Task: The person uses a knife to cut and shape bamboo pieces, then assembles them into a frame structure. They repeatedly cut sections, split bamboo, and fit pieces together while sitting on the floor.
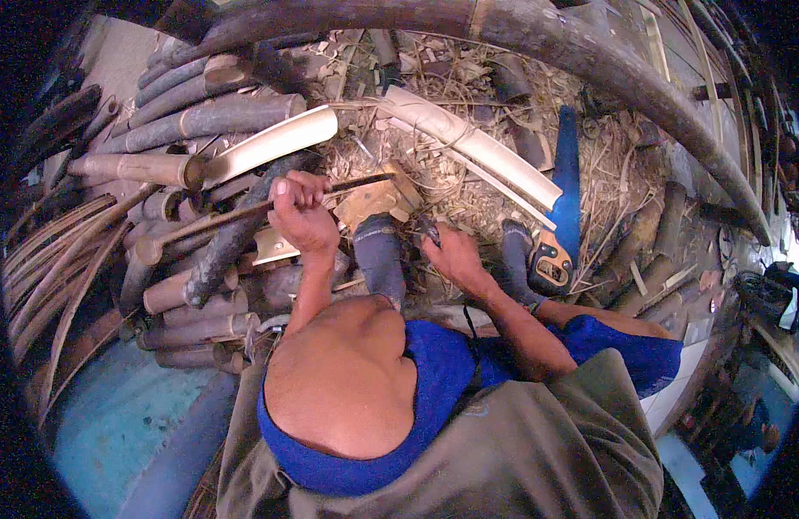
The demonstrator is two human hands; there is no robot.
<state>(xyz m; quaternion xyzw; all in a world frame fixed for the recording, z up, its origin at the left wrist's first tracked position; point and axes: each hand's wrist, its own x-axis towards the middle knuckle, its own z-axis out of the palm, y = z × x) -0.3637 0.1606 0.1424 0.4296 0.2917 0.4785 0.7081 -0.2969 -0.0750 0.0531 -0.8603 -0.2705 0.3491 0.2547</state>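
Observation:
My left hand [304, 212] is closed around a long, narrow bamboo strip [226, 218]. The strip slants up to the right, and its darker end reaches over a wooden block [365, 201] in front of my left foot. Between my knees and to the right of that block, my right hand [457, 262] is curled, with something small and dark at its fingertips that I cannot make out. Beyond the hands lie pale split bamboo pieces, one [274, 145] at the left and a longer one [477, 143] at the right.
A blue-bladed handsaw [567, 182] stands beside my right foot. Cut bamboo poles [218, 117] are piled at the left, near bent strips [57, 259]. Shavings [451, 73] litter the ground. A thick pole [581, 52] arches across the far side.

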